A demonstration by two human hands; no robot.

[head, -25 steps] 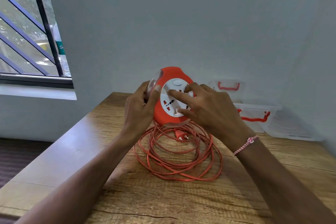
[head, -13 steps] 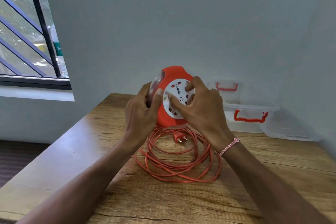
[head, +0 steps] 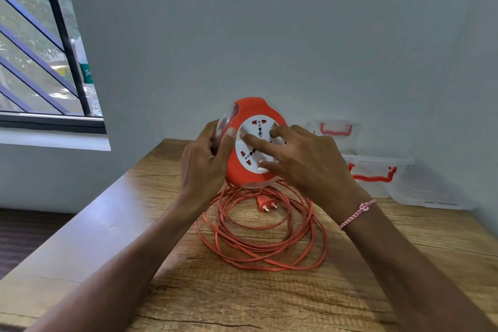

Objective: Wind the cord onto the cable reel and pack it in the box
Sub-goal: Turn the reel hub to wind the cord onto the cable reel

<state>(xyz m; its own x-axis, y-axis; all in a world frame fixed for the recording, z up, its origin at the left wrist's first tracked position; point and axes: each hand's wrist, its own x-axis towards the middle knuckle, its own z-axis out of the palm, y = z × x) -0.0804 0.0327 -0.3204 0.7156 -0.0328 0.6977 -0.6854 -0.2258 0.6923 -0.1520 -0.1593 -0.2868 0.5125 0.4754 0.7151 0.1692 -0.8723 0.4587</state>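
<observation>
An orange cable reel (head: 250, 110) with a white socket face (head: 256, 140) is held upright above the wooden table (head: 269, 299). My left hand (head: 204, 164) grips its left rim, thumb on the front edge. My right hand (head: 301, 159) lies on the white face, fingers spread and pressing on it. Below the reel the orange cord (head: 258, 248) lies in loose loops on the table, its two-pin plug (head: 265, 202) inside the coil. A clear plastic box (head: 377, 172) with red latches stands at the back right by the wall.
A clear lid (head: 335, 129) with a red handle leans against the wall behind the box. Another clear lid (head: 428, 197) lies flat at the far right. A barred window (head: 40, 48) is at the left. The table's left edge drops to a dark floor.
The white socket face has turned under my right hand's fingers, which have shifted round on it. The reel stays in my left hand's grip. The cord coil looks much the same.
</observation>
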